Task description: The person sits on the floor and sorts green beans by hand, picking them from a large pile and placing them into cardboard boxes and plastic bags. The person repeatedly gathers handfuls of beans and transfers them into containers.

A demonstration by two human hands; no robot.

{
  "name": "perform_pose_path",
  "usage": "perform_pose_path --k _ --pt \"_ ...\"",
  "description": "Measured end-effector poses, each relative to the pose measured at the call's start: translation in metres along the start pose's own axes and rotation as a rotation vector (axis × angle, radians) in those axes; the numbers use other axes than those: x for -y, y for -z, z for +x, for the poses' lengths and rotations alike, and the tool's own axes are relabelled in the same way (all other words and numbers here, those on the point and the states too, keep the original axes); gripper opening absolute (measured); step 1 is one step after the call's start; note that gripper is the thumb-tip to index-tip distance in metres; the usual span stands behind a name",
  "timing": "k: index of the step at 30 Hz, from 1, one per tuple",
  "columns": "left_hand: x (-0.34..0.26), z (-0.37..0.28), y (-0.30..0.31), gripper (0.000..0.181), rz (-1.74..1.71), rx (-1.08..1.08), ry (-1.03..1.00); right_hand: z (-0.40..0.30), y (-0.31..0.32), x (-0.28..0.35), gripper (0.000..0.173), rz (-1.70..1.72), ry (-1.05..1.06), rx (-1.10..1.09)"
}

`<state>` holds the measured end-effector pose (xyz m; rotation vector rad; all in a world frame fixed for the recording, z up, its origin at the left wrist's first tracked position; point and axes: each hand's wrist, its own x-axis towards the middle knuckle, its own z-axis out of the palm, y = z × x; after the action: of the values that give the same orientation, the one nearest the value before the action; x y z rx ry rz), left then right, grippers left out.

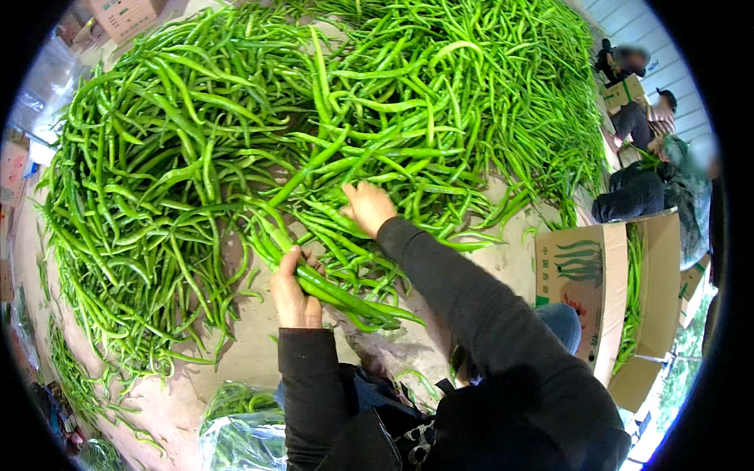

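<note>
A large heap of long green chili peppers [177,135] spreads over the floor in front of me. My left hand [297,285] is closed around a bunch of long green peppers [344,300], whose ends point to the lower right. Up and to the right of it, my right hand [370,207] is over the middle of the heap, its fingers bent against the peppers there. The fingertips are partly lost among the peppers, so whether they grip one cannot be told.
At right stands an open cardboard box [568,282] with green peppers inside. Several people sit beyond it near more boxes. A clear plastic bag [244,438] of peppers lies at the lower left, and another cardboard box [123,17] stands at the upper left.
</note>
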<state>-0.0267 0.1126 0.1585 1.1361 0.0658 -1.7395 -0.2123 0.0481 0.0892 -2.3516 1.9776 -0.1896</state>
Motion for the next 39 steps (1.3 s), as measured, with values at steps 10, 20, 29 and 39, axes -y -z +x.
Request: perform_pose_path --k 10,20,29,39 --pt "-0.012 -0.011 0.004 0.019 0.056 0.085 -0.031 -0.029 0.057 0.001 0.031 0.535 -0.092 0.061" --pt "-0.016 -0.029 -0.014 0.034 0.061 0.043 -0.250 0.009 0.074 0.076 0.056 0.930 0.348 0.471" --pt "-0.037 -0.088 0.007 0.019 -0.133 -0.142 -0.284 0.070 0.048 -0.020 0.018 -0.424 0.745 0.422" --pt "-0.021 -0.123 -0.007 0.029 -0.161 -0.113 -0.266 0.127 -0.076 0.040 0.015 -0.471 0.534 0.229"
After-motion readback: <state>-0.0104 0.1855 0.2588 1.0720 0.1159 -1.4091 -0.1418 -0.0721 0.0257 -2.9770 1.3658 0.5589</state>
